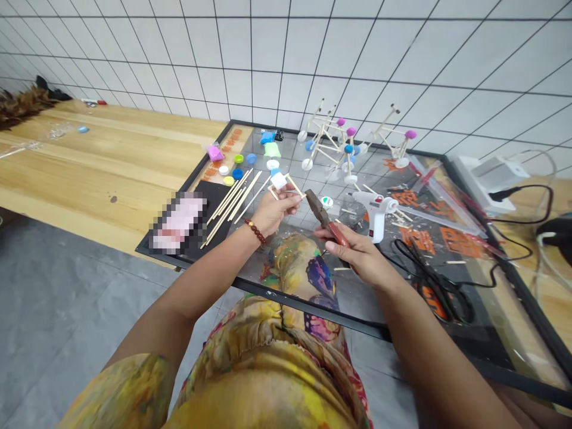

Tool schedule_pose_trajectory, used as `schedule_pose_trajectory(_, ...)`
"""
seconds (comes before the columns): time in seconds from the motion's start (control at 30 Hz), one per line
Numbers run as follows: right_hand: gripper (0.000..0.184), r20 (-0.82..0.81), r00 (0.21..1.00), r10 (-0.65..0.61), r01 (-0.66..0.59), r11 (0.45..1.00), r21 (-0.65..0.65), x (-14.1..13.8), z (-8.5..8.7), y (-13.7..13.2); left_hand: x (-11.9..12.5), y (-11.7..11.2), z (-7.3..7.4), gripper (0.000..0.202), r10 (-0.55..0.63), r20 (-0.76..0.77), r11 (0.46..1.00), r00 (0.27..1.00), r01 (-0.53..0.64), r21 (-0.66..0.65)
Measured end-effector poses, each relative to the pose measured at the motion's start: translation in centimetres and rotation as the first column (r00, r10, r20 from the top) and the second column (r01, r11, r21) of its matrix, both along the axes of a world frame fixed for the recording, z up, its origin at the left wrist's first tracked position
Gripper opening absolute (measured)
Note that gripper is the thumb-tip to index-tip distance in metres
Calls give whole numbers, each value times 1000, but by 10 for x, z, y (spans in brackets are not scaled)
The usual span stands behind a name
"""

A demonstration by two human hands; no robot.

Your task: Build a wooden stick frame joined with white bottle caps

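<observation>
Currently, the person's left hand (277,217) is closed around a small frame of wooden sticks (290,186), gripping it by the fingers, with a white cube (278,180) sitting at the frame's middle. A beaded bracelet (255,231) is circling the left wrist. The right hand (360,253) is closed around red-handled pliers (325,219), and their dark tips are pointing up and left, just beside the stick frame. Both hands are working above a black-framed glass sheet (313,314), which is resting partly on a wooden table (111,161).

Loose wooden sticks (230,205) are lying on a black sheet (214,205) left of the hands, next to a blurred pink object (179,221). Colored bottle caps (236,173) are scattered beyond them. Finished stick models with purple and blue caps (344,143) are standing at the far side of the glass. A white glue gun (375,211) is lying near the right hand, and black-handled scissors (431,286) are resting nearer the glass sheet's right edge. A patterned yellow garment (290,268) is showing through the glass.
</observation>
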State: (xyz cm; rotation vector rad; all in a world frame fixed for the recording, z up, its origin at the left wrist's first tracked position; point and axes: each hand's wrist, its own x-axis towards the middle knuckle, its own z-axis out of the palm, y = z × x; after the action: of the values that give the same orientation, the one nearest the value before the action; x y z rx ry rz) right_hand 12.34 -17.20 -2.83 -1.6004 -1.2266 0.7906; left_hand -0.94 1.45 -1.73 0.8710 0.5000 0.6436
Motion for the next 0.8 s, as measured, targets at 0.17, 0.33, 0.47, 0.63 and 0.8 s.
schedule_pose_trajectory(0.17, 40, -1, 1000, -5, 5, 1000, -11, 2, -3, 0, 0, 0, 2, 25, 7, -19, 1000, 1000, -7, 4)
schedule_pose_trajectory(0.33, 39, -21, 1000, -4, 4, 1000, -8, 1, -3, 1, 0, -1, 4, 25, 24, -41, 1000, 999, -24, 1)
schedule_pose_trajectory(0.47, 40, -36, 999, -19, 19, 1000, -11, 0, -3, 1, 0, -1, 4, 26, 21, -47, 1000, 999, -21, -2)
schedule_pose_trajectory(0.63, 41, -36, 999, -15, 14, 1000, -13, -1, -4, 1, 0, -1, 3, 27, 21, -50, 1000, 999, -21, 2)
schedule_pose_trajectory(0.8, 40, -41, 999, -7, 7, 1000, -4, 0, -4, 2, -1, -2, 6, 27, 24, -59, 1000, 998, -24, 3)
